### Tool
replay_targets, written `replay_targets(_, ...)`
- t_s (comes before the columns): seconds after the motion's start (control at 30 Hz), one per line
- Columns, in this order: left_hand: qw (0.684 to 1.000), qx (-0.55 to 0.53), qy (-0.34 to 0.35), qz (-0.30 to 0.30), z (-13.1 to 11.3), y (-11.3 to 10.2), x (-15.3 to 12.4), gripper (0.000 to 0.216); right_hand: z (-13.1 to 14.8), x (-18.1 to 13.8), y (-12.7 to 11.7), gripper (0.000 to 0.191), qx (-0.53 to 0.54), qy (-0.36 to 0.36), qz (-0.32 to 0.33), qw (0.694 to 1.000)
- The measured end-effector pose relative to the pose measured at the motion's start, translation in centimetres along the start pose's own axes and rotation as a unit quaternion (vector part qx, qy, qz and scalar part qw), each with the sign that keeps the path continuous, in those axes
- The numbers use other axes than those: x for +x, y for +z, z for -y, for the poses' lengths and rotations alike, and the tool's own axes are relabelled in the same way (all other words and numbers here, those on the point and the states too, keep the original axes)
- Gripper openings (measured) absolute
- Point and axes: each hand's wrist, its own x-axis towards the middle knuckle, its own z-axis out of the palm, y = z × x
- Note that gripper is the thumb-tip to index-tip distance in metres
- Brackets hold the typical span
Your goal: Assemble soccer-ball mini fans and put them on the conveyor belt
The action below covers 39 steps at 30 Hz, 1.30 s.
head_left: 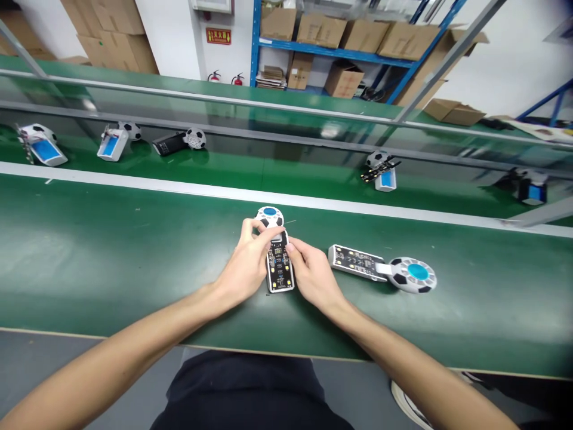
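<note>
Between my two hands, on the green table (147, 263), is a device with a soccer-ball-patterned round head and a black circuit board (280, 269) in its white body. My left hand (248, 260) is closed around its upper left side, the thumb reaching across near the neck. From the right, my right hand (311, 269) grips the body's edge with bent fingers. The fingers partly hide the neck between head and board. A second such device (358, 263) lies to the right, its circuit board and blue-centred round head facing up, touched by neither hand.
Beyond a white strip (201, 190), several similar devices lie on a darker green surface, among them a black-bodied one (172, 143) and one with a tilted circuit board (380, 170). A metal rail (224, 89) crosses above. Cardboard boxes and a blue shelf (331, 51) stand behind.
</note>
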Motion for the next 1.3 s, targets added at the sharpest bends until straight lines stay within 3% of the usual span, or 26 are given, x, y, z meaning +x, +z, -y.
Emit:
replay_targets(0.27, 1.0, 0.012, 0.015, -0.023, -0.1, -0.1, -0.1, 0.038, -0.7, 0.5, 1.3, 0.039, 0.128, 0.032, -0.049, 0.99)
replay_targets(0.43, 0.998, 0.046, 0.024, -0.03, 0.5, -0.1, 0.1, 0.035, -1.1, 1.0, 0.2, 0.039, 0.175, 0.042, 0.011, 0.984)
replay_targets(0.53, 0.988, 0.145, 0.047, -0.034, 0.7, -0.2, -0.3, 0.031, -0.5, 0.6, -1.3, 0.037, 0.123, 0.063, 0.08, 0.987)
replay_targets(0.63, 0.954, 0.289, 0.073, -0.032, 0.2, 0.0, -1.2, 0.03, 0.2, -0.5, -2.4, 0.031, 0.061, 0.081, 0.158, 0.982)
replay_targets(0.73, 0.929, 0.359, 0.084, -0.033, -0.8, 0.5, -1.8, 0.033, 0.3, -1.4, -2.1, 0.029, 0.105, 0.089, 0.133, 0.982)
replay_targets(0.87, 0.946, 0.317, 0.056, -0.034, -1.8, 0.8, -1.8, 0.026, -0.2, -1.6, -0.9, 0.037, 0.157, 0.094, 0.061, 0.981)
replay_targets(0.97, 0.965, 0.259, 0.028, -0.043, -1.8, 0.5, -1.3, 0.014, -0.4, -1.5, -0.9, 0.037, 0.159, 0.069, 0.077, 0.982)
replay_targets(1.1, 0.981, 0.184, 0.038, -0.054, -1.1, 0.1, -0.7, 0.013, -0.4, -1.4, -1.7, 0.035, 0.123, 0.015, 0.113, 0.986)
replay_targets(1.3, 0.995, 0.032, 0.063, -0.063, -0.1, 0.0, -0.6, 0.017, -0.9, -2.0, -0.6, 0.038, 0.038, 0.003, 0.027, 0.999)
